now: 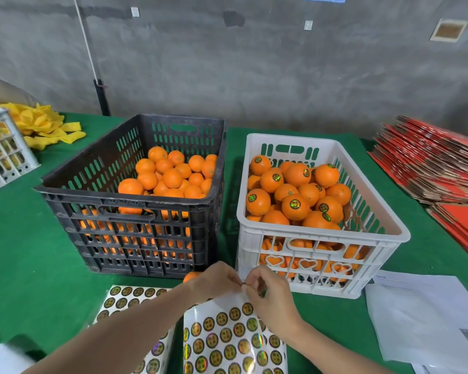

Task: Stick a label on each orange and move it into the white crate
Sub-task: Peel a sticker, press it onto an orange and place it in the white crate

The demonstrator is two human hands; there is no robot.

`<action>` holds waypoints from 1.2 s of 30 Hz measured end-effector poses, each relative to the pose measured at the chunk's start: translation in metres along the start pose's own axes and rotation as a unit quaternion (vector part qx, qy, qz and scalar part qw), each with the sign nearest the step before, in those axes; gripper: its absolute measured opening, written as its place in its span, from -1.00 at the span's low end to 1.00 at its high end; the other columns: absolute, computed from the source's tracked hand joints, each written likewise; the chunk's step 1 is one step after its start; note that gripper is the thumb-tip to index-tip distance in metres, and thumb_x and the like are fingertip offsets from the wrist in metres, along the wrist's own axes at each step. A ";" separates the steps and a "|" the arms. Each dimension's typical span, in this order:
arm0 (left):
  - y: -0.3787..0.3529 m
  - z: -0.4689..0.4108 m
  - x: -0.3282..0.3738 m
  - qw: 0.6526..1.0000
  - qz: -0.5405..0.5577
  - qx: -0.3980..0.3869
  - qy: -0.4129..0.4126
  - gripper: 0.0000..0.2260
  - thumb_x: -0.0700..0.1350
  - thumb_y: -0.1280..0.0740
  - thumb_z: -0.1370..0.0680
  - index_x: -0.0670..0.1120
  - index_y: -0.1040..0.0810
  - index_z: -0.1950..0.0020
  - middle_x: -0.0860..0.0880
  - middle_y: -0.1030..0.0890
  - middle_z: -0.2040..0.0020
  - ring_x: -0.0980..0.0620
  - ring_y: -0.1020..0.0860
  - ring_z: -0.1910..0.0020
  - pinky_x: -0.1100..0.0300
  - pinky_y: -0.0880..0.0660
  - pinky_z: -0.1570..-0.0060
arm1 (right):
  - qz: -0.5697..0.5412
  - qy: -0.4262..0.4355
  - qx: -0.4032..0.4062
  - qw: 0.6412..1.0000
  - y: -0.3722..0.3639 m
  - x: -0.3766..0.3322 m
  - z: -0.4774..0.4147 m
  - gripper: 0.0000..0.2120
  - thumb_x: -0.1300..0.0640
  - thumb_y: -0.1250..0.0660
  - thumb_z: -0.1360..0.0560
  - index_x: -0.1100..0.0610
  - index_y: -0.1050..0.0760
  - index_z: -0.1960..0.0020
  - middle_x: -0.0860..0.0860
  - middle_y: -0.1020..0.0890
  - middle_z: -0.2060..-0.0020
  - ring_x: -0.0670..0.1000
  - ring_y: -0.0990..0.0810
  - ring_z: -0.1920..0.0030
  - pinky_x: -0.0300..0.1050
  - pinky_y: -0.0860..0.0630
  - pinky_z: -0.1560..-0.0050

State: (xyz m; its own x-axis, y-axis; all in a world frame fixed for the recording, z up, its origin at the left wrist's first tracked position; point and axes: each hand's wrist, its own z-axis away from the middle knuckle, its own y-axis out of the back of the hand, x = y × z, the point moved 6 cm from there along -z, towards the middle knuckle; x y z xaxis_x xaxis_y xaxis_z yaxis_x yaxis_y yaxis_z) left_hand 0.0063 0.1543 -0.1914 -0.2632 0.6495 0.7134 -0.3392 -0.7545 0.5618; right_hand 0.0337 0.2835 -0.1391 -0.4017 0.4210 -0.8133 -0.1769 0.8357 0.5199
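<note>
The black crate (pixel 65 195) on the left holds unlabelled oranges (pixel 170 178). Beside it on the right, the white crate (pixel 389 228) holds oranges with round gold labels (pixel 295 205). In front lie label sheets (pixel 227 338), one on the left and one in the middle. My left hand (pixel 216 279) and my right hand (pixel 270 295) meet fingertip to fingertip above the middle sheet's far edge, pinching something small and dark (pixel 243 284), seen edge-on. One orange (pixel 191 276) lies on the green table behind my left hand, mostly hidden.
The table has a green cloth (pixel 25 252). Yellow wrappers (pixel 46 125) and a white grid crate (pixel 3 149) sit at the far left. Flat red cartons (pixel 438 168) are stacked at the right. White papers (pixel 427 314) lie near the right front. A grey wall stands behind.
</note>
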 end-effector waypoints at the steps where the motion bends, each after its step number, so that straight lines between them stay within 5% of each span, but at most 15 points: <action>1: -0.003 0.001 0.004 0.999 -0.040 -0.001 -0.022 -0.70 -0.20 -0.30 -0.55 -0.06 -0.45 0.40 0.03 -0.40 0.44 0.08 -0.37 0.37 0.41 -0.26 0.44 | -0.017 0.003 0.000 1.000 0.003 -0.009 -0.002 -0.76 0.39 -0.36 -0.44 0.08 -0.43 0.24 0.04 -0.48 0.39 -0.06 -0.41 0.34 -0.17 -0.39 0.25; 4: 0.006 0.017 0.022 0.984 -0.142 0.031 -0.108 -0.75 -0.19 -0.18 -0.59 -0.17 -0.45 0.29 -0.08 -0.51 0.32 -0.02 -0.46 0.29 0.27 -0.32 0.36 | -0.067 0.051 0.015 0.996 0.017 -0.049 -0.011 -0.75 0.35 -0.41 -0.40 0.03 -0.44 0.24 0.02 -0.51 0.37 -0.12 -0.43 0.33 -0.30 -0.37 0.28; 9: 0.108 0.085 0.066 0.909 -0.113 0.223 -0.334 -0.88 -0.20 -0.34 -0.52 -0.14 -0.67 0.03 0.10 -0.59 0.28 0.30 -0.50 0.37 0.52 -0.32 0.35 | -0.127 0.130 0.048 0.982 0.051 -0.111 -0.058 -0.83 0.26 -0.38 -0.45 0.04 -0.47 0.21 -0.08 -0.52 0.33 -0.14 -0.45 0.31 -0.31 -0.37 0.29; 12: 0.183 0.102 0.065 0.891 -0.051 0.330 -0.307 -0.84 -0.26 -0.34 -0.55 -0.03 -0.65 0.02 -0.10 -0.62 0.33 0.10 -0.52 0.41 0.32 -0.40 0.44 | -0.148 0.120 0.052 0.980 0.049 -0.125 -0.094 -0.78 0.33 -0.37 -0.46 0.07 -0.45 0.24 -0.06 -0.49 0.39 -0.08 -0.44 0.34 -0.21 -0.42 0.29; 14: 0.227 0.092 0.060 0.896 -0.072 0.366 -0.243 -0.80 -0.29 -0.29 -0.57 -0.02 -0.63 0.02 -0.01 -0.62 0.31 0.16 -0.57 0.36 0.34 -0.46 0.40 | -0.138 0.118 0.033 0.983 0.039 -0.129 -0.111 -0.79 0.34 -0.35 -0.47 0.09 -0.44 0.24 -0.06 -0.49 0.36 -0.13 -0.43 0.33 -0.31 -0.40 0.28; 16: 0.261 0.067 0.048 0.921 -0.094 0.341 -0.166 -0.81 -0.29 -0.27 -0.57 -0.06 -0.63 0.00 0.11 -0.59 0.28 0.26 -0.55 0.39 0.45 -0.40 0.43 | -0.129 0.116 0.003 0.985 0.026 -0.129 -0.124 -0.80 0.36 -0.33 -0.47 0.12 -0.44 0.23 0.00 -0.50 0.34 -0.10 -0.43 0.31 -0.31 -0.39 0.28; 19: 0.294 0.023 0.023 0.958 -0.096 0.261 -0.072 -0.80 -0.33 -0.24 -0.57 -0.13 -0.62 -0.01 -0.04 -0.64 0.23 0.16 -0.56 0.42 0.32 -0.51 0.42 | -0.123 0.111 -0.013 0.986 0.010 -0.128 -0.140 -0.79 0.39 -0.32 -0.46 0.13 -0.45 0.24 0.17 -0.50 0.32 0.02 -0.43 0.32 -0.22 -0.39 0.30; 22: 0.296 -0.019 0.000 0.969 -0.220 0.117 -0.010 -0.78 -0.36 -0.24 -0.52 -0.17 -0.60 -0.06 -0.10 -0.65 0.15 0.08 -0.58 0.31 0.27 -0.54 0.30 | -0.107 0.099 -0.017 0.989 -0.004 -0.130 -0.160 -0.79 0.36 -0.33 -0.46 0.10 -0.45 0.25 0.15 -0.53 0.32 0.15 -0.56 0.25 -0.01 -0.50 0.23; 26: 0.267 -0.058 -0.042 0.891 -0.417 -0.102 0.150 -0.63 -0.05 -0.28 -0.61 -0.22 -0.46 -0.35 -0.06 -0.62 0.05 -0.02 -0.62 0.00 0.12 -0.52 -0.04 | -0.090 0.058 -0.013 0.994 -0.025 -0.123 -0.178 -0.80 0.34 -0.30 -0.50 0.11 -0.43 0.23 0.24 -0.52 0.30 0.13 -0.60 0.24 -0.12 -0.56 0.22; 30: 0.239 -0.092 -0.061 0.848 -0.467 -0.191 0.163 -0.57 0.06 -0.21 -0.61 -0.30 -0.50 -0.22 -0.27 -0.55 -0.25 -0.15 -0.60 0.03 0.00 -0.55 -0.10 | 0.007 0.059 0.025 0.998 -0.038 -0.114 -0.177 -0.84 0.24 -0.32 -0.51 0.05 -0.42 0.18 0.00 -0.58 0.34 -0.05 -0.55 0.30 -0.12 -0.50 0.26; 33: 0.226 -0.105 -0.097 0.833 -0.477 -0.203 0.196 -0.54 0.06 -0.19 -0.63 -0.20 -0.38 -0.42 -0.21 -0.46 -0.35 -0.21 -0.53 -0.21 -0.03 -0.50 -0.20 | 0.019 0.058 0.033 0.998 -0.041 -0.114 -0.177 -0.76 0.22 -0.31 -0.52 -0.08 -0.37 0.19 -0.13 -0.52 0.36 -0.04 -0.56 0.29 -0.08 -0.52 0.22; 36: 0.229 -0.114 -0.115 0.861 -0.449 -0.167 0.167 -0.52 -0.04 -0.29 -0.58 -0.11 -0.30 -0.47 -0.14 -0.44 -0.37 -0.15 -0.48 -0.29 -0.01 -0.46 -0.26 | 0.015 0.052 0.046 0.998 -0.040 -0.114 -0.176 -0.70 0.21 -0.31 -0.52 -0.15 -0.34 0.21 -0.16 -0.51 0.36 -0.04 -0.57 0.28 -0.08 -0.53 0.22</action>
State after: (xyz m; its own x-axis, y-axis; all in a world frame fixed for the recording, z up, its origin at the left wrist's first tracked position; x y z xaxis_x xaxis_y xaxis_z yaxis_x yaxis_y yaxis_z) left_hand -0.1437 -0.0826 -0.1924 0.0148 0.9902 -0.1388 -0.7682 0.1001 0.6324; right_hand -0.0719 0.1400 -0.0209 -0.4968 0.4120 -0.7638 -0.0824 0.8537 0.5141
